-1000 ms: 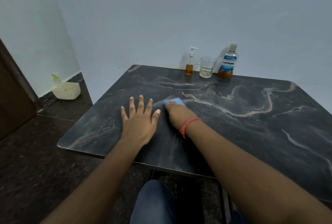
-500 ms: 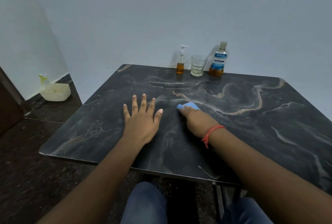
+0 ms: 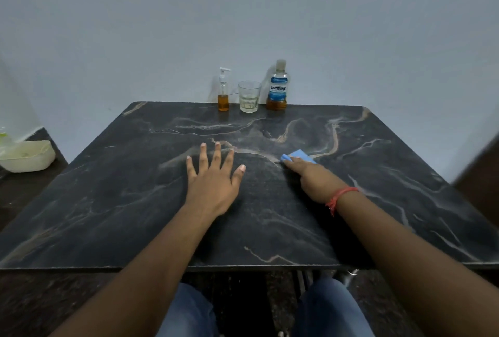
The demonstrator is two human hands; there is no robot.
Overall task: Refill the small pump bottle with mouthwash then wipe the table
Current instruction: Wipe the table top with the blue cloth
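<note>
My right hand (image 3: 314,178) presses a small blue cloth (image 3: 298,155) flat on the dark marble table (image 3: 121,201), right of centre; only the cloth's far edge shows past my fingers. My left hand (image 3: 213,182) lies flat on the table with fingers spread, holding nothing. At the table's far edge stand the small pump bottle (image 3: 223,93) with amber liquid in its lower part, and the mouthwash bottle (image 3: 278,87) with a blue label and a little amber liquid at the bottom.
A clear glass (image 3: 249,96) with a little pale liquid stands between the two bottles. A cream basket (image 3: 27,157) sits on the floor at the left by the wall. My knees in blue jeans (image 3: 189,312) are under the table's near edge.
My right hand has slid the blue cloth to the right across the table, away from my left hand. The left hand has stayed flat in place. The camera view has turned to the right.
</note>
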